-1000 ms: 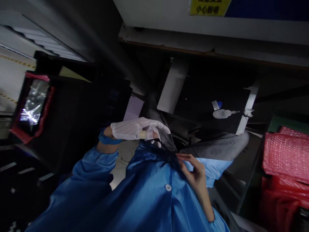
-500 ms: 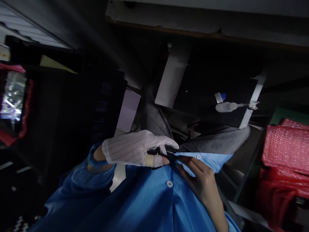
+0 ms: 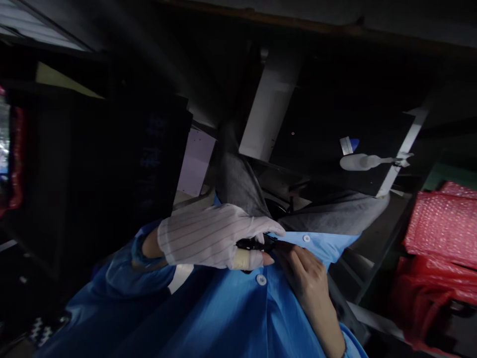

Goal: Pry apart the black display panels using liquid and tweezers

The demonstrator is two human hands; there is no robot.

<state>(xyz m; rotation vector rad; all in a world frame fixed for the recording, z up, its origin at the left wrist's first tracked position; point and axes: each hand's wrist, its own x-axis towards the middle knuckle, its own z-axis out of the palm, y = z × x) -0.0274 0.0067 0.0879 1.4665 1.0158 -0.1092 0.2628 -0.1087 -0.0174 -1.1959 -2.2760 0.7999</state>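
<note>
My left hand point(image 3: 204, 236) wears a white striped glove whose thumb tip is bare, with a pale yellowish wrap around the thumb. Its fingers and thumb are closed on a small dark object point(image 3: 257, 243) in front of my blue coat point(image 3: 223, 303). The object looks black and partly glossy; the glove covers much of it and its kind is unclear. My right hand point(image 3: 307, 273), bare, has its fingers bent together at the object's right end, and the fingertips are partly hidden. White buttons point(image 3: 261, 280) run down the coat just below the hands.
A dark board point(image 3: 320, 144) ahead of my knees carries a white bottle with a thin nozzle point(image 3: 359, 162) and a blue-and-white item point(image 3: 349, 145). Red bubble-wrap packs point(image 3: 443, 223) lie at right. A dark box point(image 3: 122, 149) stands at left; a bench edge point(image 3: 298, 22) crosses above.
My left hand has shifted slightly right and down, closer to my right hand, still around the dark object. The view has turned a little, moving the surroundings.
</note>
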